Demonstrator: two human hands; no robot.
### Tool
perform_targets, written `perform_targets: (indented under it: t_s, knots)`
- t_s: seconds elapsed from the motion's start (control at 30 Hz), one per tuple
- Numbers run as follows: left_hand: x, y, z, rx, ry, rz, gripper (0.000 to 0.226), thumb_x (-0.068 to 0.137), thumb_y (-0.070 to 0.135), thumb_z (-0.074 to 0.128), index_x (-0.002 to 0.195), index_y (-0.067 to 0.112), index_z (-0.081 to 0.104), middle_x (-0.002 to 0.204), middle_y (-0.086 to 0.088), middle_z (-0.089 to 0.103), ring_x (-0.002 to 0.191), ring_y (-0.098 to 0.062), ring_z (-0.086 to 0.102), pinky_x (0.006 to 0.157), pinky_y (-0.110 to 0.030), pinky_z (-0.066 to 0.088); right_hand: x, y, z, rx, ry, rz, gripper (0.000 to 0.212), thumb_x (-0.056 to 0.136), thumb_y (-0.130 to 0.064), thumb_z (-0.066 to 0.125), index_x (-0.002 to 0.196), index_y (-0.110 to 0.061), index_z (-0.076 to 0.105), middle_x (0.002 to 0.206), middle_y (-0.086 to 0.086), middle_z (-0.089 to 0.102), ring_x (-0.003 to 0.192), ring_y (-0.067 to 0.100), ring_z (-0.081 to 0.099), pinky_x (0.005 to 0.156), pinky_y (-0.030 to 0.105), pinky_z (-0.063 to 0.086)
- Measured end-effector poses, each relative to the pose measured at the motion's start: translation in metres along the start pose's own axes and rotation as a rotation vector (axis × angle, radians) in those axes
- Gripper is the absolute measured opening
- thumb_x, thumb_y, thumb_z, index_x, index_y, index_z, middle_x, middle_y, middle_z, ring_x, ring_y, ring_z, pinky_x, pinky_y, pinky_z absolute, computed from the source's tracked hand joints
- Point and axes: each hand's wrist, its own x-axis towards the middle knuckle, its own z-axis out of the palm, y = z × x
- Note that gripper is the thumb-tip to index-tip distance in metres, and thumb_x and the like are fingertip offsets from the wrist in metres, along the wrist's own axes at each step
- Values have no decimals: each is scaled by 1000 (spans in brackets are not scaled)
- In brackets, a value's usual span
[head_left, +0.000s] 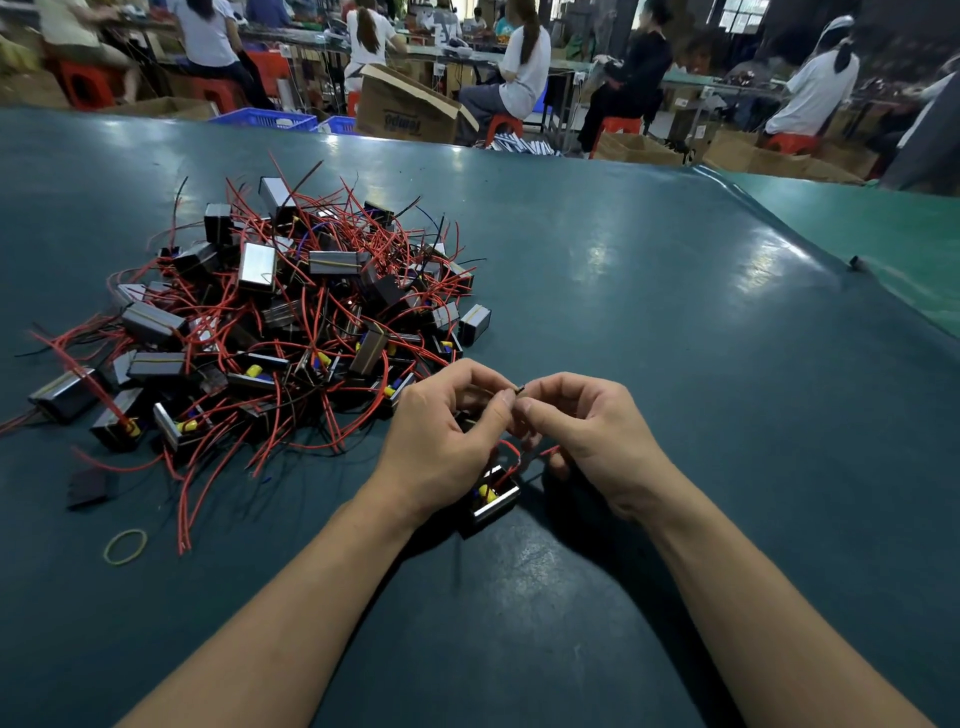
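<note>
A small black box module with a yellow part inside lies on the dark green table, just below my two hands. Red and black wires rise from it into my fingers. My left hand pinches a thin wire end between thumb and forefinger. My right hand pinches the same wire's dark tip from the other side, its lower fingers curled round a red wire. The fingertips of both hands almost touch above the module.
A large heap of similar black modules with red wires covers the table's left half. A yellow rubber band and a loose black piece lie front left. Several people sit at benches beyond the table's far edge, among cardboard boxes.
</note>
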Motion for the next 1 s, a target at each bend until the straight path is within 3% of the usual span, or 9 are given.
perform_targets:
  t_s: [0.4,0.57,0.67,0.83,0.9,1.0]
  knots:
    - [-1,1,2,-7,-19,-13,4,93,6,62,94,6,66,78,7,74,75,-1,71,69,-9,50,-1,-2,-2,46,40,1,10,85,-15,71,79,-8,67,59,-2,66,48,7,55,38,18,36]
    - [1,0,1,0,-27,-31,4,94,10,61,93,10,65,78,3,74,75,-7,72,72,-25,57,-1,-4,-2,93,17,44,11,84,-17,72,83,-7,70,67,1,70,52,9,56,40,19,39]
    - [0,1,0,-13,-62,-7,5,95,8,59,96,5,64,81,3,75,78,-8,72,72,-27,58,-1,-4,-3,119,32,66,13,77,-23,74,79,-10,72,68,4,71,54,11,56,41,19,39]
    - [-2,2,1,66,-51,109,5,92,6,60,93,5,65,82,10,73,80,-2,71,73,-23,57,-1,-2,-1,64,67,40,13,88,-10,69,75,-9,67,55,-5,64,45,4,49,40,15,35]
    - [-1,1,2,101,-27,99,6,91,9,60,93,7,65,82,7,73,79,-3,71,73,-30,58,0,-2,1,44,68,18,16,89,-7,67,73,-11,65,55,-6,64,45,2,50,40,13,36]
    - [-1,-2,2,90,20,57,4,93,9,60,94,12,63,78,9,72,74,-4,70,67,-24,56,0,-1,4,24,64,-7,21,89,-4,65,71,-14,64,59,-5,67,49,-1,55,42,11,38]
